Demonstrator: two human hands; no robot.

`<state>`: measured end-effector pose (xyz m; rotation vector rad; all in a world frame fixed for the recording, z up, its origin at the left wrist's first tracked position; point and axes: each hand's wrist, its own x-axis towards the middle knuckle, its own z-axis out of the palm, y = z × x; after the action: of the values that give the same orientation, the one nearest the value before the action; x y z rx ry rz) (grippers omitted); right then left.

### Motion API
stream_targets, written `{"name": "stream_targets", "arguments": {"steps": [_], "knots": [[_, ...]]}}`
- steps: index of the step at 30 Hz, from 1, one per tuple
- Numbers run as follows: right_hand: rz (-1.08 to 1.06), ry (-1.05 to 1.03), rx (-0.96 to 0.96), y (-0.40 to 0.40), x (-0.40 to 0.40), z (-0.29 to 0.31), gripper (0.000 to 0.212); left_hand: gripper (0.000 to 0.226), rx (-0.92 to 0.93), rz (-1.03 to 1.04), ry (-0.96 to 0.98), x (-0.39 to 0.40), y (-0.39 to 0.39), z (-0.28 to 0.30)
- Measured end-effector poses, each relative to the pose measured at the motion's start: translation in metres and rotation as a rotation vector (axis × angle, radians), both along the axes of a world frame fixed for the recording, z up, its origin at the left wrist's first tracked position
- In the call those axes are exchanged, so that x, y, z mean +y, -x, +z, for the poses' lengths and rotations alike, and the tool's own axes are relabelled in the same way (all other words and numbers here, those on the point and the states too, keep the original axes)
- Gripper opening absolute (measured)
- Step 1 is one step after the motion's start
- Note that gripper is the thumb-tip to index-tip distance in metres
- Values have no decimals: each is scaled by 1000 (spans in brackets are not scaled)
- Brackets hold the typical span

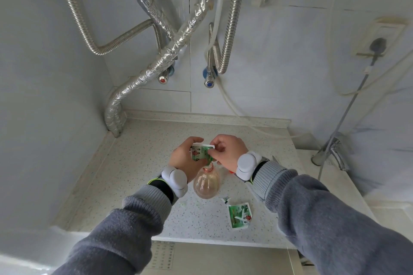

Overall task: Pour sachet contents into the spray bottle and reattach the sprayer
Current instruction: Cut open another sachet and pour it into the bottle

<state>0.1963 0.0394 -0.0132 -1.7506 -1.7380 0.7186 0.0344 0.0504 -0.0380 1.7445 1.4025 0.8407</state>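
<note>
A clear plastic spray bottle (206, 183) stands upright on the speckled counter (134, 174), its neck open and pale liquid inside. Just above the neck, both hands pinch a green and white sachet (200, 152). My left hand (185, 156) grips its left side and my right hand (228, 152) grips its right side. The sachet's lower corner points down into the bottle mouth. A bit of red and orange, perhaps the sprayer (231, 171), shows under my right wrist, mostly hidden.
A second torn green sachet (240, 215) and a small torn-off scrap (225, 199) lie on the counter right of the bottle. Foil-wrapped and corrugated metal pipes (156, 62) hang against the tiled wall behind. A tap (333, 152) stands at the right.
</note>
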Motion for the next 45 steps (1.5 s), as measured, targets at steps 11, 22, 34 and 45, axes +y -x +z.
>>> {"name": "stream_targets", "arguments": {"steps": [11,22,34,45], "knots": [[0,-5,9,3,-4,2,13,54,34,-10,-51,-1,2,1],[29,-19,-17,2,-7,4,10,56,67,-31,-68,-3,4,6],[60,-24,-76,1,-8,4,18,57,112,-41,-97,-5,3,10],[61,-23,-95,-1,-5,7,12,55,67,-18,-58,-3,2,7]]}}
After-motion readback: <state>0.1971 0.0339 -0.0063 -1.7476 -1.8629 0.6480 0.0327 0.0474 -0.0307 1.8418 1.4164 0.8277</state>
